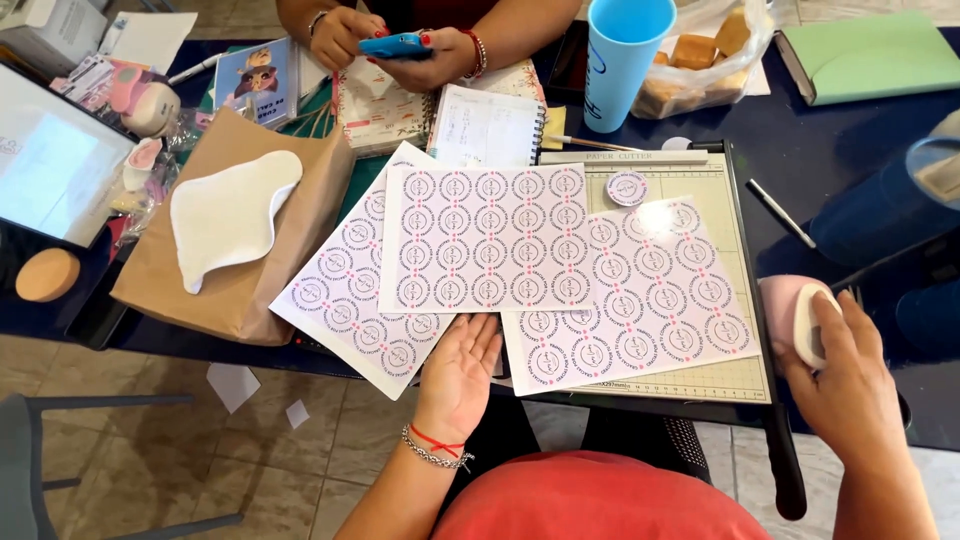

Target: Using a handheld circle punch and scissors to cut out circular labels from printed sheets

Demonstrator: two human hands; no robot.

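A person's left hand [460,370] is lying palm up, fingers loosely spread, holding nothing, at the near edge of three overlapping sticker sheets [487,238] on a paper cutter [745,375]; the right hand [845,375] is gripping a pink-and-white punch [800,318] beside the cutter's right edge.

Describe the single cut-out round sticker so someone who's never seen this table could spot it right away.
Find the paper cutter board with its pale green grid, right of centre. Near its top edge, above the three sheets of round stickers, lies the cut-out sticker. It alone is a loose single circle, not part of a printed sheet.
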